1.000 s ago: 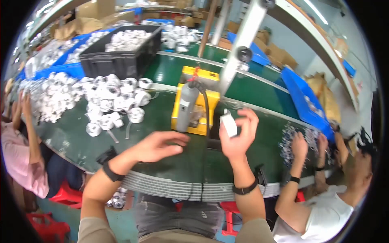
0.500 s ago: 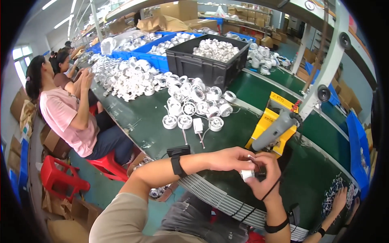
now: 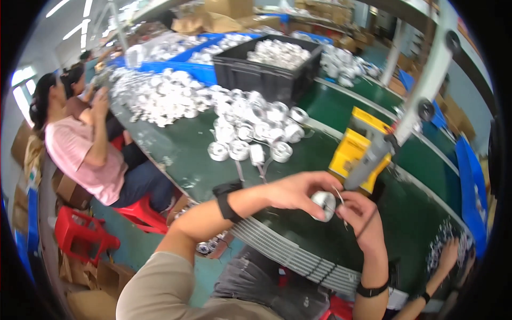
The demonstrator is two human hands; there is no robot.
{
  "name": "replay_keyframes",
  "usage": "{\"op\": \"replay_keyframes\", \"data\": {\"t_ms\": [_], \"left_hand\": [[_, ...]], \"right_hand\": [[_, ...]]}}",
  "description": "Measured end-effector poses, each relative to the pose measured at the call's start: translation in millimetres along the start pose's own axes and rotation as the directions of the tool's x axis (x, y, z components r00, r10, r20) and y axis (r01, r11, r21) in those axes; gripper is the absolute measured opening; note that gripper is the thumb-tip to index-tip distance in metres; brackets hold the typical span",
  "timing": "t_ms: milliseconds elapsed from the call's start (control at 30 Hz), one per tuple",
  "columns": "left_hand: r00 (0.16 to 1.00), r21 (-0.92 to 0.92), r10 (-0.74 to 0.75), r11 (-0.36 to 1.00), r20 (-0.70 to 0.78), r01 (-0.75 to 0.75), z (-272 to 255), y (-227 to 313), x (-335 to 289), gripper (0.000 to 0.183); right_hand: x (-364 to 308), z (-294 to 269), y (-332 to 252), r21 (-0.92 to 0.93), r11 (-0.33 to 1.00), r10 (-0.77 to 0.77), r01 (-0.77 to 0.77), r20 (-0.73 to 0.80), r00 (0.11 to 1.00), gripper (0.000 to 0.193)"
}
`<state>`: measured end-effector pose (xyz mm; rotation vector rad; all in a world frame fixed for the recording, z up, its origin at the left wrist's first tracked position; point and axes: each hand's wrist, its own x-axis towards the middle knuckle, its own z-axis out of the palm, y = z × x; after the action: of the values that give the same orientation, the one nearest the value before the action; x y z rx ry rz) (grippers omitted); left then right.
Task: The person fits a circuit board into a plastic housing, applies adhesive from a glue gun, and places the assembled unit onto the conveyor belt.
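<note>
My left hand [image 3: 297, 192] grips a white round lamp-like housing [image 3: 323, 206] between thumb and fingers, its open face turned to the right. Close beside it, my right hand [image 3: 364, 217] has thumb and fingertips pinched on a thin white wire [image 3: 340, 197] at the housing's edge. Both hands are above the green work surface near its front edge. Just beyond them a grey cylindrical tool [image 3: 367, 166] leans in a yellow holder [image 3: 349, 145]. Loose round white housings [image 3: 280, 151] stand to the left, along with a small white box-shaped part [image 3: 257, 154] with wires.
A heap of small white parts [image 3: 165, 98] covers the table's far left. Behind it stand a black crate [image 3: 256, 74] and blue bins. Seated co-workers line the left side; a co-worker's hand [image 3: 449, 253] touches wires at lower right. A grey post [image 3: 421, 106] rises at right.
My hands have moved slightly apart and upward. The housing has turned to show its open face, and the white wire now shows in my right fingers. The view has shifted a little.
</note>
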<state>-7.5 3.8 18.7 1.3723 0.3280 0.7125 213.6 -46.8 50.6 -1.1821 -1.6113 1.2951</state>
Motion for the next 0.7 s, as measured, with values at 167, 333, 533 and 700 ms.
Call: {"op": "replay_keyframes", "data": {"t_ms": [167, 333, 533, 700], "left_hand": [[0.995, -0.146, -0.064, 0.988, -0.076, 0.053, -4, 13, -7, 0.083], [0.992, -0.299, -0.085, 0.953, -0.096, 0.053, -1, 6, -9, 0.072], [0.99, -0.219, -0.101, 0.972, -0.095, 0.078, 4, 7, -7, 0.065], [0.989, -0.356, -0.094, 0.933, -0.112, 0.048, 5, 5, -7, 0.049]], "right_hand": [[6, -2, 1, 0.045, 0.998, -0.041, 0.04, 0.031, 0.999, 0.022], [4, 6, 8, 0.028, 0.988, -0.151, 0.15, 0.012, 0.989, 0.015], [2, 15, 11, -0.258, 0.897, -0.403, 0.359, -0.144, 0.904, 0.013], [1, 21, 14, -0.358, 0.866, -0.436, 0.35, -0.197, 0.878, 0.012]]}}
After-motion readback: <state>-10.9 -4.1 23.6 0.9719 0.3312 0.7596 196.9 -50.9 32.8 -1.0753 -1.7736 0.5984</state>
